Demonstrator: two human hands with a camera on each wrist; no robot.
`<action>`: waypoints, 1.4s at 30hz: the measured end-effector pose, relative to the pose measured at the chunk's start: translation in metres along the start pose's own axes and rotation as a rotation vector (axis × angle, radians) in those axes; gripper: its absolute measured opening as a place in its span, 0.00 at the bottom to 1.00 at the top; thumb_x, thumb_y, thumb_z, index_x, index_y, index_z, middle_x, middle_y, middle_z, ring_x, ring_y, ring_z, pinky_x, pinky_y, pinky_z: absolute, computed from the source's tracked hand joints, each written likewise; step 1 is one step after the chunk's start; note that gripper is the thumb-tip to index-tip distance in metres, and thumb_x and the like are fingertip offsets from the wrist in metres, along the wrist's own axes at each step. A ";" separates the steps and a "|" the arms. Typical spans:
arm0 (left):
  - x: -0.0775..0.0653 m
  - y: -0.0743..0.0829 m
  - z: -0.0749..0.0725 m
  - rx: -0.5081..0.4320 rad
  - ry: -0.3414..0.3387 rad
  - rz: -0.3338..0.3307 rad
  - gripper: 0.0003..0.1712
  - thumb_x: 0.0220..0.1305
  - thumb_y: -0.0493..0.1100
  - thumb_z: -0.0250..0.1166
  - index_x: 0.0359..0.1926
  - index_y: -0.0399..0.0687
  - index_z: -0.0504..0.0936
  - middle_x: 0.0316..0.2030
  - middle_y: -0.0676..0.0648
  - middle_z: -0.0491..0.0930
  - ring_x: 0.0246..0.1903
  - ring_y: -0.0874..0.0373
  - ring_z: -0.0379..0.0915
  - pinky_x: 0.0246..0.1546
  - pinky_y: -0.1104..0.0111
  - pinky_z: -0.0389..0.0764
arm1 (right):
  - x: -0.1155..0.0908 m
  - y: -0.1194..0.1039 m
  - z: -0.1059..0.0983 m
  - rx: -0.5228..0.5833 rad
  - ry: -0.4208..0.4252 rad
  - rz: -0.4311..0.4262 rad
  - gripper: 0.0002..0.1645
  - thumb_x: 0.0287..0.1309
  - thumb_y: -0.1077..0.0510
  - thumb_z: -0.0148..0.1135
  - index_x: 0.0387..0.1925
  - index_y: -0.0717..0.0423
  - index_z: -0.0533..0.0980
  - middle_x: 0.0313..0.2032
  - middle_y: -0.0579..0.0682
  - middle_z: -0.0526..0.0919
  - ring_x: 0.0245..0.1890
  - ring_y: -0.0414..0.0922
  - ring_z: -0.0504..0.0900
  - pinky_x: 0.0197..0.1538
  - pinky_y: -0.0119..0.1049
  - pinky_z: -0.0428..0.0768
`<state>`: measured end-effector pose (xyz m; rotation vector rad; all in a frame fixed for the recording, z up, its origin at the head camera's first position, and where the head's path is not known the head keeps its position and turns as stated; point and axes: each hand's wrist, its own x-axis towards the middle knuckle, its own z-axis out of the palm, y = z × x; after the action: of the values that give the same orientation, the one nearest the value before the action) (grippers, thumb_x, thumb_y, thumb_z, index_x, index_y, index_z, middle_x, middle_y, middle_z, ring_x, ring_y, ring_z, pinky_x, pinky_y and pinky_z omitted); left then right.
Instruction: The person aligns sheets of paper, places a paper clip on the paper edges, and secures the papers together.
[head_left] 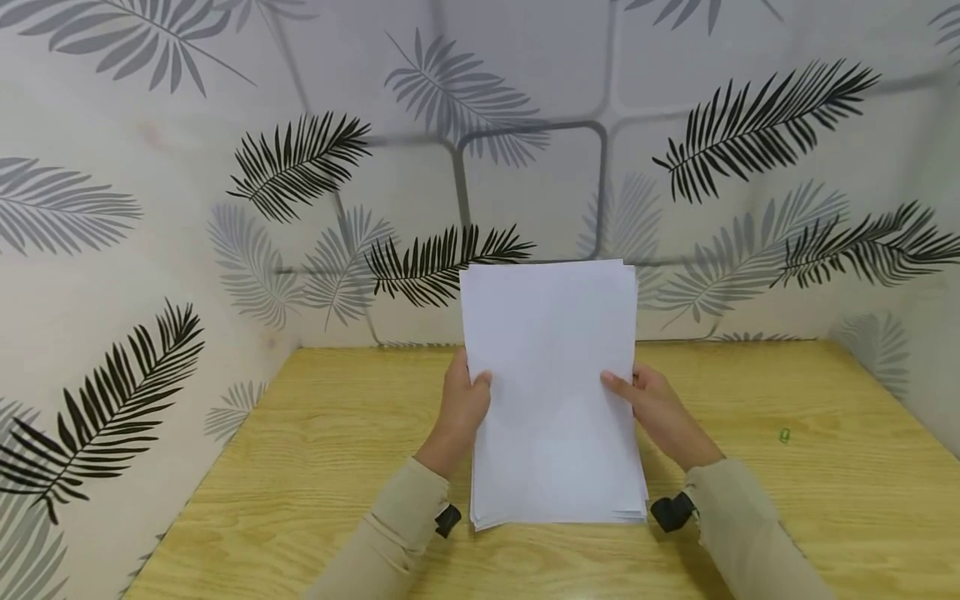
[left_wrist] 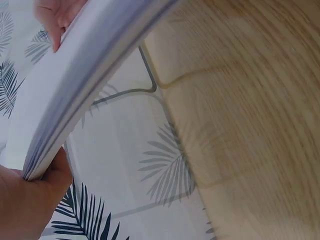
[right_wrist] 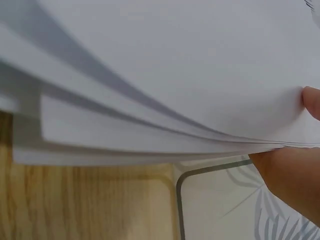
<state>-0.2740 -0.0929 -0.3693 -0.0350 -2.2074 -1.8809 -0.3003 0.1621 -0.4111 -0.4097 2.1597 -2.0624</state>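
Note:
A stack of white paper sheets (head_left: 551, 400) is held up between both hands in the head view, its edges slightly uneven. The left hand (head_left: 463, 404) grips the left edge, thumb on the front and fingers behind. On the opposite edge, the right hand (head_left: 663, 408) pinches the sheets the same way. In the left wrist view the stack (left_wrist: 75, 85) shows its layered side, with the left hand (left_wrist: 32, 195) around the edge. The right wrist view shows the sheets (right_wrist: 190, 65) fanned apart at a corner, pinched by the right hand (right_wrist: 290, 170).
A small green paper clip (head_left: 784, 435) lies on the wood-grain table (head_left: 337, 417), right of the right hand. Behind the table stands a wall (head_left: 525, 192) with a leaf pattern. Dark devices (head_left: 672, 511) sit at the wrists.

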 end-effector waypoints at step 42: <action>-0.006 -0.001 0.012 -0.051 0.045 0.460 0.15 0.72 0.37 0.54 0.56 0.34 0.69 0.47 0.36 0.75 0.49 0.45 0.74 0.49 0.51 0.74 | -0.021 -0.030 0.036 -0.109 0.522 -0.545 0.17 0.65 0.70 0.54 0.53 0.74 0.67 0.44 0.40 0.74 0.47 0.38 0.74 0.49 0.25 0.70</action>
<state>-0.2707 -0.0809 -0.3735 -0.4629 -1.9125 -1.6575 -0.2670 0.1329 -0.3857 -0.5781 2.7037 -2.5716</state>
